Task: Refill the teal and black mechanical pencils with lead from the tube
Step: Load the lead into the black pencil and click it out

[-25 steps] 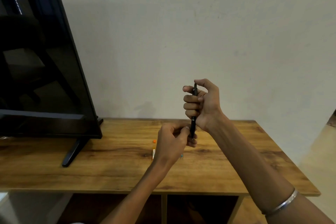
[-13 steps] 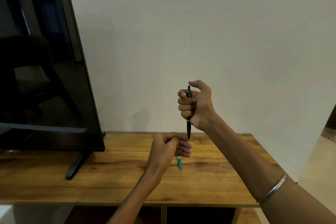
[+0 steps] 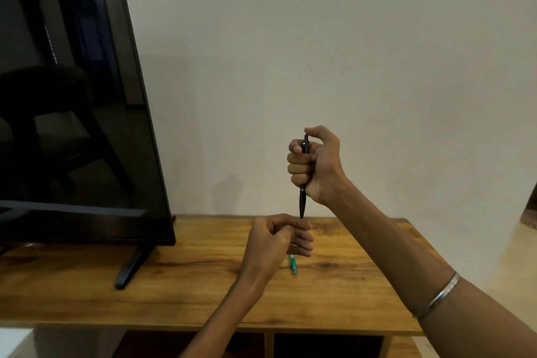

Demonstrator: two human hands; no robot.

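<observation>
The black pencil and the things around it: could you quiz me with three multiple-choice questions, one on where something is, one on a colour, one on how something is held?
1. Where is the teal pencil?
A. lying on the wooden table
B. in the left hand
C. on the monitor stand

2. What colour is the bangle on the right forearm?
A. gold
B. silver
C. red

3. How is the black pencil held?
A. flat
B. upright, tip down
C. upright, tip up

Answers: 1 A, it lies on the wood below the left hand. 2 B, the band is silver. 3 B, the right hand fists it with the tip pointing down.
</observation>
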